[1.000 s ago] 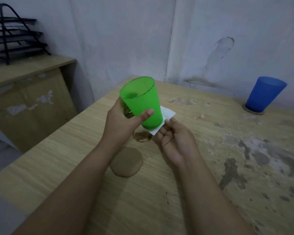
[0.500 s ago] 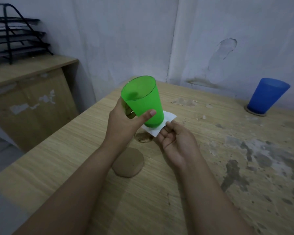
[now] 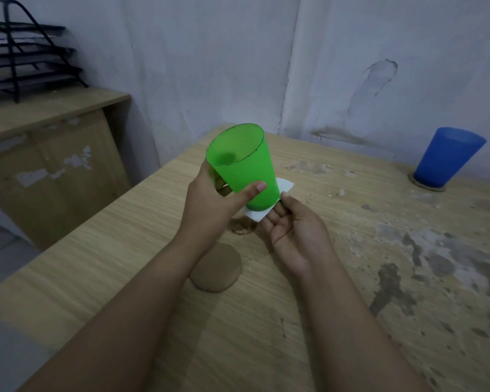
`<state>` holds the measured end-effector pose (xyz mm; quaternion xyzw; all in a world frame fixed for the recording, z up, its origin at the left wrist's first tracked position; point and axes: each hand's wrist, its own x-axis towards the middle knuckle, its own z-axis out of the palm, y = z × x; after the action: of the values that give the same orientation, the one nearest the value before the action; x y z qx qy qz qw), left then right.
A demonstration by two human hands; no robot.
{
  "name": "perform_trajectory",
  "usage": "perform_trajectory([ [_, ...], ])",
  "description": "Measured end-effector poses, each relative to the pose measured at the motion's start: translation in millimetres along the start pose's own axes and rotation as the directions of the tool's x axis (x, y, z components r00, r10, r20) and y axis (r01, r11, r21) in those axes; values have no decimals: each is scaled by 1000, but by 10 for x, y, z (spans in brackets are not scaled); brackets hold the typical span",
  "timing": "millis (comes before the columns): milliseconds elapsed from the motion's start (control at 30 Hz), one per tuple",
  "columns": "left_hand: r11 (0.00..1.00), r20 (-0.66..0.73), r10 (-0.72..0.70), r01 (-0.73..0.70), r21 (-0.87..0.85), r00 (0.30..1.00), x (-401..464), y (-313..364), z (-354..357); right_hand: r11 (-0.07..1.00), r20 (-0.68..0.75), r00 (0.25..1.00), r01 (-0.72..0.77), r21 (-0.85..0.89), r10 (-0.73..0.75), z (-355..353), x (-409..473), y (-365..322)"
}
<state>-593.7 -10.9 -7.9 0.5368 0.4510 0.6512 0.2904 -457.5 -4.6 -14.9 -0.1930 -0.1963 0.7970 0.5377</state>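
My left hand [image 3: 210, 202] grips a green plastic cup [image 3: 244, 165] above the wooden table [image 3: 125, 250], thumb across its front, cup tilted slightly left with its mouth up. Under the cup's base my right hand [image 3: 292, 233] holds a white paper napkin [image 3: 283, 186], palm up, thumb on the napkin's edge; the napkin touches the cup's bottom. A round brown coaster [image 3: 217, 268] lies on the table below my left wrist. A brown ring stain [image 3: 242, 226] marks the table between my hands.
A blue plastic cup [image 3: 447, 157] stands on a second coaster [image 3: 427, 186] at the far right near the wall. A black wire paper tray [image 3: 20, 55] sits on a wooden cabinet [image 3: 54, 154] to the left. The table's right half is stained and flaking.
The napkin under the cup has shifted slightly against the cup's base with my right hand's fingers. Otherwise both hands and the cup stay in nearly the same place.
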Motion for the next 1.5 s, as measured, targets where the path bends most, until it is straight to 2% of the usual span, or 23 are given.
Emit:
perform_trajectory([
  [133, 1000, 0, -1, 1, -8, 1000, -8, 3, 7, 999, -95, 995, 29, -41, -32, -18, 9, 9],
  [267, 1000, -25, 6, -6, 5, 1000, 23, 11, -24, 986, -216, 968, 98, -135, -126, -22, 20, 5],
  [433, 999, -91, 10, -6, 47, 996, 132, -9, -164, 979, -258, 949, 147, -141, -180, -46, 27, -36],
  [667, 954, -183, 2, 54, 296, 983, 270, -149, -388, 979, -253, 952, 138, -148, -172, -66, 18, -66],
  [900, 952, -297, -66, 149, 266, 952, 354, -399, -568, 968, -167, 977, 91, -232, -132, -65, -18, -62],
  [1200, 935, -233, -115, 184, 302, 966, 346, -439, -590, 926, -162, 970, 115, -361, -184, -56, -7, -45],
  [1300, 898, -289, -8, 134, 418, 957, 264, -320, -572, 910, -137, 972, 122, -396, -190, -32, -26, -34],
  [1400, 867, -308, 249, -70, 494, 918, 144, -99, -534, 902, -103, 973, 149, -404, -207, -1, -53, -33],
  [1500, 843, -242, 401, -253, 475, 883, 37, 116, -425, 902, -60, 969, 201, -382, -241, 38, -68, -49],
])
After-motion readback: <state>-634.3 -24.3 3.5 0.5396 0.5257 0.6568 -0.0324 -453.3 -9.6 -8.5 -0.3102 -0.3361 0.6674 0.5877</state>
